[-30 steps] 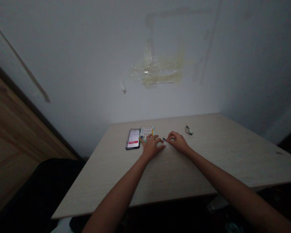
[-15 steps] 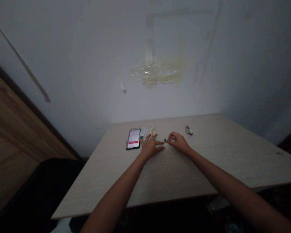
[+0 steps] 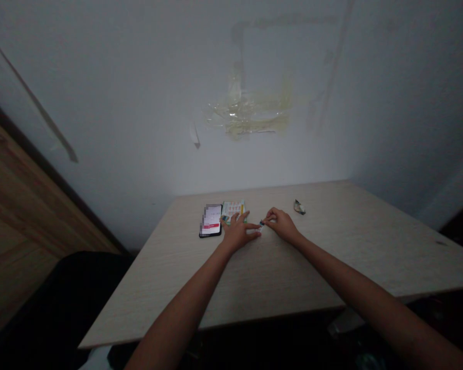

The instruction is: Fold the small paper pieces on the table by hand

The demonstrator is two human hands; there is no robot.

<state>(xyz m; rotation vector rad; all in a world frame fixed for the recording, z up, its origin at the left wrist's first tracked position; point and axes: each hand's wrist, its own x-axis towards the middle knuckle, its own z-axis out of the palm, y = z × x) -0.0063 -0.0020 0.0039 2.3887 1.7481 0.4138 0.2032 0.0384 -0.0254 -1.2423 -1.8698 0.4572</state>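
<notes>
My right hand [image 3: 281, 224] pinches a tiny dark-blue and pale piece [image 3: 261, 223] between thumb and fingertips, low over the table. What the piece is, I cannot make out. My left hand [image 3: 237, 231] lies with its fingers spread, its index fingertip reaching to the same piece. Under that hand's upper fingers is a printed card or booklet [image 3: 234, 206] in white, green and yellow, partly covered. Left of it a black-edged phone [image 3: 212, 221] lies face up with its screen lit, close to my left thumb.
A small crumpled wrapper-like scrap [image 3: 299, 207] lies beyond my right hand. The pale wooden table [image 3: 278, 282] meets a wall [image 3: 146, 128] with peeling clear tape [image 3: 250, 115]. A dark shape [image 3: 73, 293] stands left of the table, beside wooden panelling [image 3: 23, 190].
The view has shifted very slightly. Both hands stay in nearly the same place, with the right still pinching the tiny piece and the left still spread beside it.
</notes>
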